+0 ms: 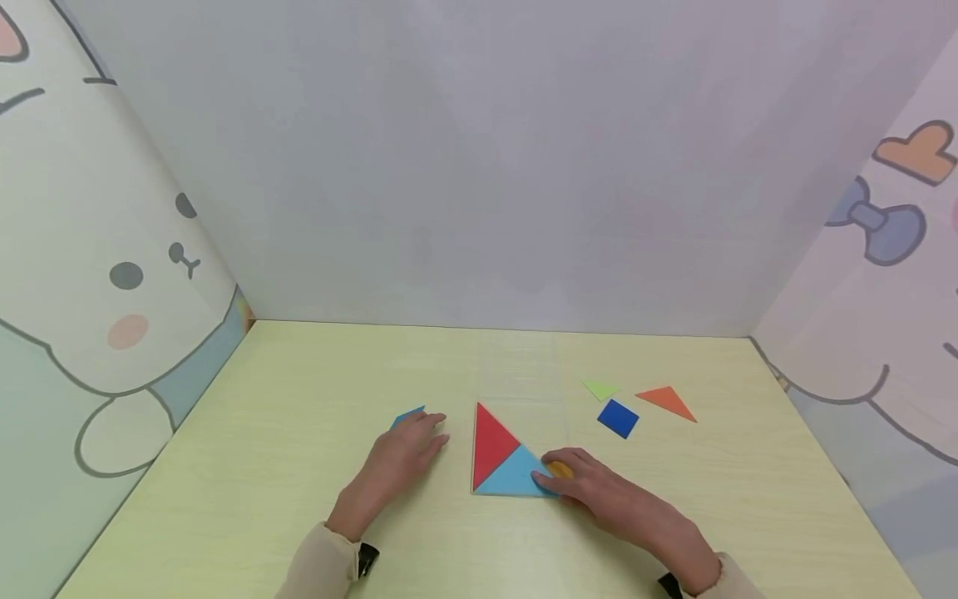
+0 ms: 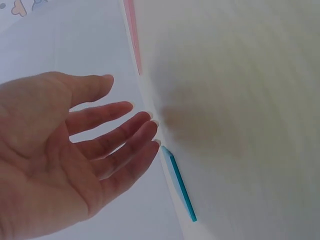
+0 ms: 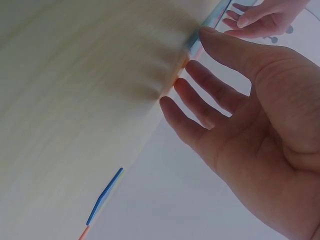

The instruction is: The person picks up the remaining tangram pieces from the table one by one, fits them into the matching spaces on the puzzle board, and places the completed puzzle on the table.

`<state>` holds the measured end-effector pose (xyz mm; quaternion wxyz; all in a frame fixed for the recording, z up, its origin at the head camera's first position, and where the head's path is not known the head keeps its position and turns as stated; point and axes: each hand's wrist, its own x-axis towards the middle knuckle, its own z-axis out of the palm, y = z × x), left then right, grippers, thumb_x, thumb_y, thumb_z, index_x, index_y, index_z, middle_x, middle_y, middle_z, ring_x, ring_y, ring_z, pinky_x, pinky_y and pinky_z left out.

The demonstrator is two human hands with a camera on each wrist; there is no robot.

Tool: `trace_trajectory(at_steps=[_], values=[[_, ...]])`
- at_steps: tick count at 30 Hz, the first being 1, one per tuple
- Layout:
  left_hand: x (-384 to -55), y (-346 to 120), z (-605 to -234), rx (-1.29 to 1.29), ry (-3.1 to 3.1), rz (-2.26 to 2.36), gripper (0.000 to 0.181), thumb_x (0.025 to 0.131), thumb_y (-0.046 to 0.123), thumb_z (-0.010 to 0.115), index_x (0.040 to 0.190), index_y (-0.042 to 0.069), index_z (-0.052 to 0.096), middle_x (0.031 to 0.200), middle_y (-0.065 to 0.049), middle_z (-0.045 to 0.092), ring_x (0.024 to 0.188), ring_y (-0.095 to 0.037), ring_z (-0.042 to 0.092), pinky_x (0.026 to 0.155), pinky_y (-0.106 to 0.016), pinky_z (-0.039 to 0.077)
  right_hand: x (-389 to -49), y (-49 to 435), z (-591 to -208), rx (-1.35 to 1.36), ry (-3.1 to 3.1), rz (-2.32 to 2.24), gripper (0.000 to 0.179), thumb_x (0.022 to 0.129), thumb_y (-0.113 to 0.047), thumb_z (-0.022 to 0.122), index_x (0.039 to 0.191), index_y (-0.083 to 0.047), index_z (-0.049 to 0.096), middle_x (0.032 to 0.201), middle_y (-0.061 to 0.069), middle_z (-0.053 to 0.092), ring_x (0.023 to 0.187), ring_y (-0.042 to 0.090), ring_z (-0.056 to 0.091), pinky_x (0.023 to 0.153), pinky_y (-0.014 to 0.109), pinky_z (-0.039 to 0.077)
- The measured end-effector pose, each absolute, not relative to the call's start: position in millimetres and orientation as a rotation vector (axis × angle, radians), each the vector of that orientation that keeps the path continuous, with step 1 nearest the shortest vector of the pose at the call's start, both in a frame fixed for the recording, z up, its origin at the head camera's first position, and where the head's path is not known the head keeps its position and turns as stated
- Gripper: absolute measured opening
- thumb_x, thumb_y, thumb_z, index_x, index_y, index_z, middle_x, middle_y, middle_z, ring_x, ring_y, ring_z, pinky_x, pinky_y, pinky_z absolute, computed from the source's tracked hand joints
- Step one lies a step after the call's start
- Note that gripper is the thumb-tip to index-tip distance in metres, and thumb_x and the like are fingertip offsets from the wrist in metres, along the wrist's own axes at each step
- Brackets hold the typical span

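Observation:
In the head view a red triangle (image 1: pixel 492 449) and a light blue triangle (image 1: pixel 516 476) lie edge to edge, forming one larger triangle. My right hand (image 1: pixel 609 495) is at their right corner. Its thumb rests on the light blue triangle, and its fingertips touch a yellow-orange piece (image 1: pixel 560 470), mostly hidden under them. To the left, my left hand (image 1: pixel 400 456) hovers just over the table with fingers loosely spread, nothing in it. Partly behind that hand lies a blue piece (image 1: pixel 407 414), seen edge-on as a thin blue strip (image 2: pixel 182 187) in the left wrist view; its full shape is hidden.
Toward the back right lie a small light green triangle (image 1: pixel 601 389), a dark blue square (image 1: pixel 618 418) and an orange triangle (image 1: pixel 668 402). The pale wood-grain table (image 1: pixel 314 366) meets a plain back wall (image 1: pixel 479 183), with cartoon-printed panels (image 1: pixel 90 249) at both sides.

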<state>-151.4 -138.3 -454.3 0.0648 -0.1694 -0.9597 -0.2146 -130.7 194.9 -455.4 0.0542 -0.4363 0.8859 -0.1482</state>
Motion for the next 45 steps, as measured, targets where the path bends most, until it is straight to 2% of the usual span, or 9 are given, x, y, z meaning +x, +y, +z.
trace_trajectory(at_steps=[2, 10, 24, 33, 45], values=[[-153, -140, -453, -0.466, -2.886, -0.639, 0.03, 0.095, 0.013, 0.075, 0.121, -0.001, 0.071, 0.115, -0.016, 0.071, 0.115, -0.036, 0.065, 0.085, -0.049, 0.06, -131, 195, -455, -1.321, 2.691, -0.444, 0.053, 0.098, 0.003, 0.063, 0.148, -0.015, 0.057, 0.145, 0.011, 0.049, 0.131, 0.031, 0.046, 0.098, 0.036, 0.055], [-155, -149, -450, -0.251, -2.887, -0.696, 0.034, 0.095, 0.016, 0.075, 0.123, -0.002, 0.068, 0.106, -0.016, 0.067, 0.097, -0.032, 0.065, 0.077, -0.048, 0.059, -131, 196, -455, -1.33, 2.688, -0.461, 0.053, 0.098, 0.002, 0.063, 0.148, -0.015, 0.057, 0.145, 0.012, 0.049, 0.131, 0.031, 0.046, 0.098, 0.036, 0.055], [-160, -163, -450, -0.008, -2.968, -0.744, 0.042, 0.094, 0.017, 0.075, 0.127, -0.006, 0.064, 0.113, -0.023, 0.062, 0.102, -0.038, 0.061, 0.083, -0.054, 0.056, -131, 193, -456, -1.287, 2.7, -0.456, 0.051, 0.098, -0.001, 0.066, 0.147, -0.015, 0.058, 0.145, 0.01, 0.051, 0.131, 0.029, 0.047, 0.1, 0.039, 0.054], [-160, -168, -451, 0.036, -3.027, -0.792, 0.046, 0.092, 0.017, 0.078, 0.124, -0.009, 0.059, 0.112, -0.025, 0.054, 0.1, -0.035, 0.054, 0.081, -0.054, 0.055, -130, 194, -457, -1.289, 2.692, -0.465, 0.052, 0.099, -0.001, 0.064, 0.148, -0.015, 0.057, 0.145, 0.01, 0.051, 0.131, 0.028, 0.047, 0.101, 0.039, 0.054], [-160, -174, -450, 0.003, -3.039, -0.831, 0.036, 0.094, 0.012, 0.076, 0.117, -0.008, 0.058, 0.106, -0.022, 0.055, 0.099, -0.037, 0.054, 0.081, -0.054, 0.054, -131, 194, -457, -1.276, 2.699, -0.507, 0.049, 0.1, -0.004, 0.064, 0.147, -0.015, 0.058, 0.144, 0.01, 0.052, 0.13, 0.028, 0.049, 0.101, 0.04, 0.054]])
